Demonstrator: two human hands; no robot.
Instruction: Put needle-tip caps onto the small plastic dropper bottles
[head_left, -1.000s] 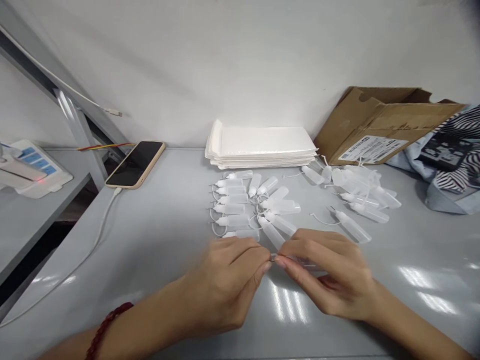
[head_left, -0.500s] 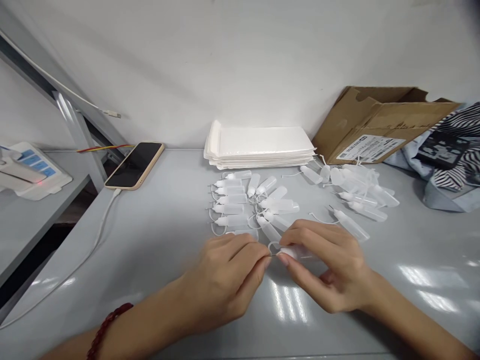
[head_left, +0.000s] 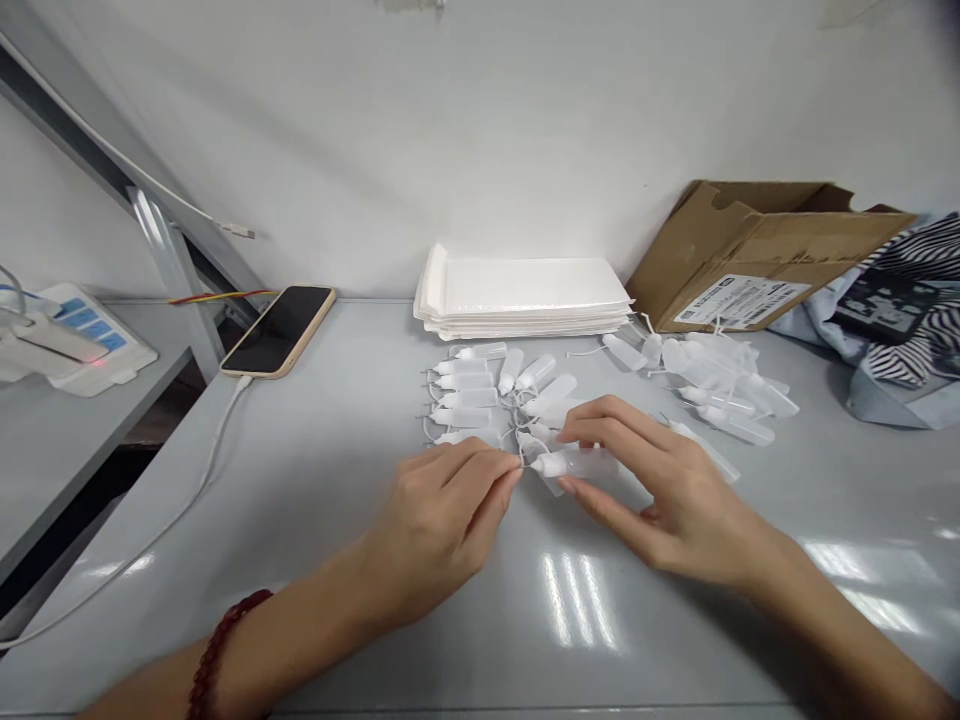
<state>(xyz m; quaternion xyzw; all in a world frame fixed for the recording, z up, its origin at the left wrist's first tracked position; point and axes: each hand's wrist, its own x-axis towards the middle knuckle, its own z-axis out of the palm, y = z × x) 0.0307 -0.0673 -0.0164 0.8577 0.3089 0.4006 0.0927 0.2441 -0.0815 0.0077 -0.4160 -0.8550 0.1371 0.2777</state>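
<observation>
My left hand [head_left: 450, 520] pinches the thin needle tip of a translucent bottle [head_left: 574, 463] between thumb and fingertips. The bottle lies level, its white cap toward the left. Around its body my right hand [head_left: 652, 490] is spread, with thumb below and fingers above, and a gap shows between thumb and fingertips. Just beyond the hands are a column of similar bottles [head_left: 465, 397], tips to the left, and a looser cluster [head_left: 555, 388] with thin white straps. A larger heap of bottles [head_left: 731, 375] lies farther right on the grey table [head_left: 360, 400].
White padded envelopes [head_left: 525, 290] are stacked against the wall. An open cardboard box [head_left: 787, 240] and striped fabric [head_left: 900, 340] stand at the right. At the left lie a phone [head_left: 279, 330], its cable [head_left: 202, 470] and a power strip [head_left: 90, 330].
Both hands have moved away from me, toward the column and cluster, with the bottle. My right hand's fingers have loosened, and more of the bottle shows. The view has shifted slightly.
</observation>
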